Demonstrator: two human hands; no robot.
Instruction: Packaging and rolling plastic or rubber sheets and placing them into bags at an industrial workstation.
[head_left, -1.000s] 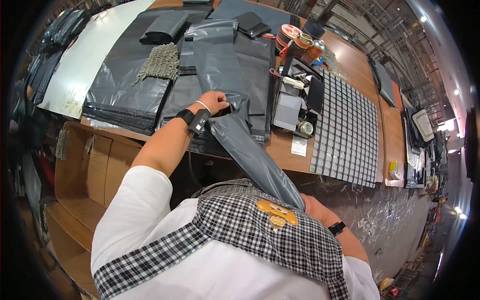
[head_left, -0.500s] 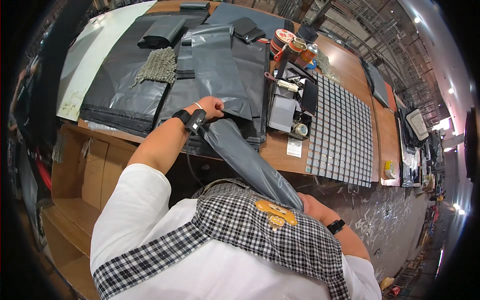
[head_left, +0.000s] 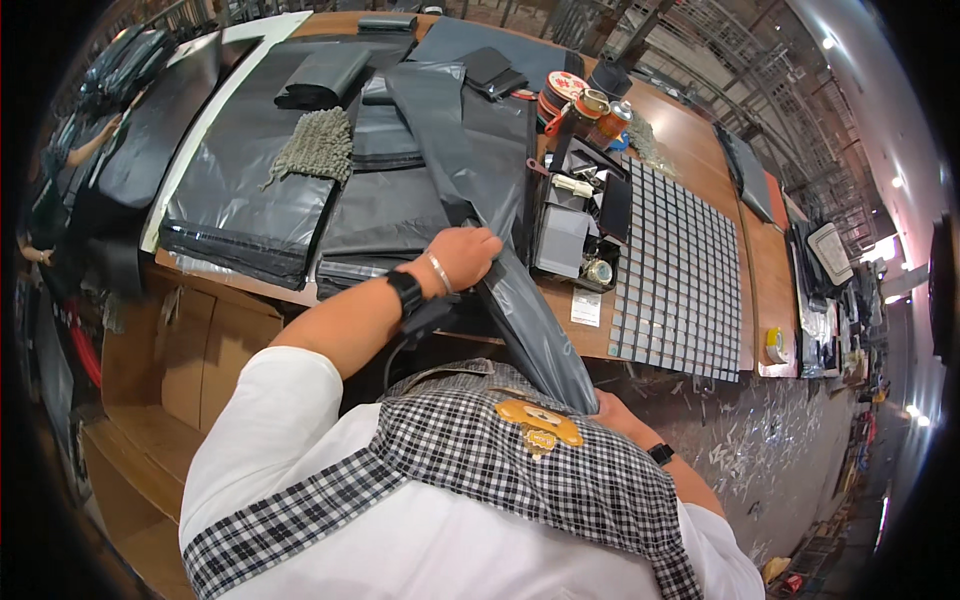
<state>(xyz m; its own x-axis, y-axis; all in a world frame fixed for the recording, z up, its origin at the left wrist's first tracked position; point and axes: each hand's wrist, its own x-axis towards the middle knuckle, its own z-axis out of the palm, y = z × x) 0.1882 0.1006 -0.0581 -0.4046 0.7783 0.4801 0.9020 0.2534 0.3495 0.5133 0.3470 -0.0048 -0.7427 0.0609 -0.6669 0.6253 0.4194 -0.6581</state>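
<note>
A long, shiny grey plastic bag (head_left: 535, 325) stretches from the tabletop toward my waist. Partway along it, at the table's near edge, my left hand (head_left: 465, 258) is closed on the bag, with its fingertips partly hidden. The near end is gripped by my right hand (head_left: 615, 412) beside my checked apron; that hand's fingers are mostly out of sight. Beyond my left hand the bag's far part lies narrowed and creased over a stack of grey plastic bags (head_left: 375, 205). A knitted grey cloth (head_left: 313, 146) rests on the neighbouring stack.
Right of the bags stand a black tray (head_left: 562, 240) of small items, a spray can (head_left: 611, 122) and tape rolls (head_left: 562, 90). A gridded sheet (head_left: 675, 270) covers the table farther right. Below left is a cardboard box (head_left: 200, 350). Another person's arm (head_left: 92, 146) reaches in at far left.
My left hand has moved right and nearer along the bag. The bag's far part has gone from wide and flat to narrow and creased. At far left, another person's arm now shows.
</note>
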